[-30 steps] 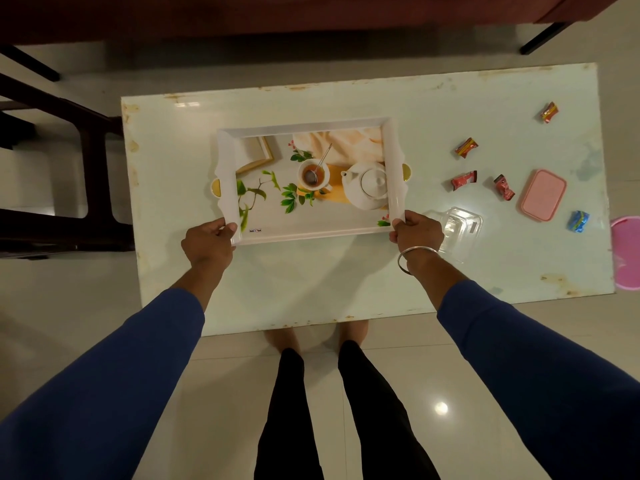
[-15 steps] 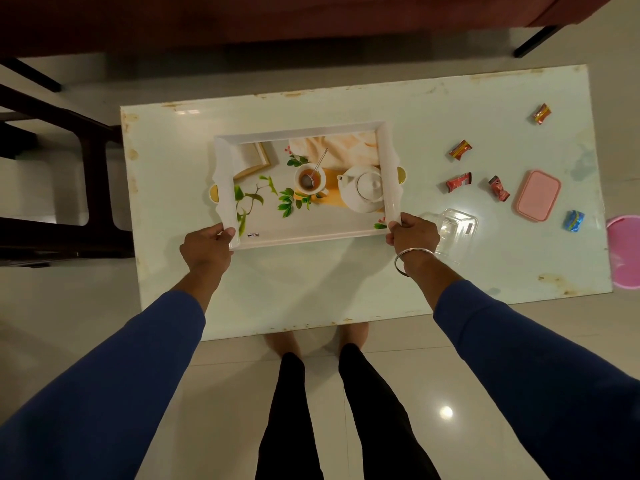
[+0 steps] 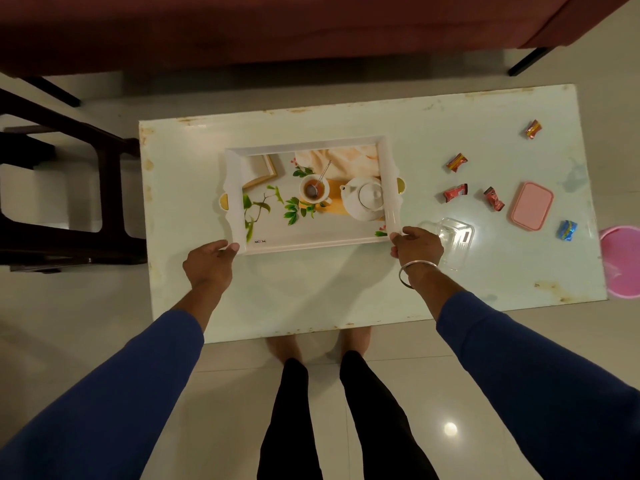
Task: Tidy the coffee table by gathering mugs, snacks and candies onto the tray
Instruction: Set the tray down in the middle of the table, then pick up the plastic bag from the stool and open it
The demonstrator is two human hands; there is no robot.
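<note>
A white tray (image 3: pixel 390 188) printed with a teapot-and-cup picture lies flat on the pale coffee table (image 3: pixel 311 292), left of centre, with nothing real on it. My left hand (image 3: pixel 209 263) sits at the tray's near-left corner, fingers loose, fingertips just touching the rim. The near-right corner is pinched by my right hand (image 3: pixel 417 247), which wears a bangle. Several wrapped candies lie to the right: two orange-red (image 3: pixel 456 162) (image 3: pixel 532 129), two red (image 3: pixel 455 193) (image 3: pixel 494 199), one blue (image 3: pixel 566 230). No mugs are visible.
A clear plastic container (image 3: pixel 455 237) sits just right of my right hand. A pink lidded box (image 3: pixel 531 206) lies among the candies. A pink bucket (image 3: pixel 623 261) stands on the floor past the table's right end. A dark chair (image 3: pixel 69 188) stands left, a sofa (image 3: pixel 277 26) behind.
The tray has settled flat on the table. My left hand has let go of the near-left corner and eased back; my right hand still holds its corner.
</note>
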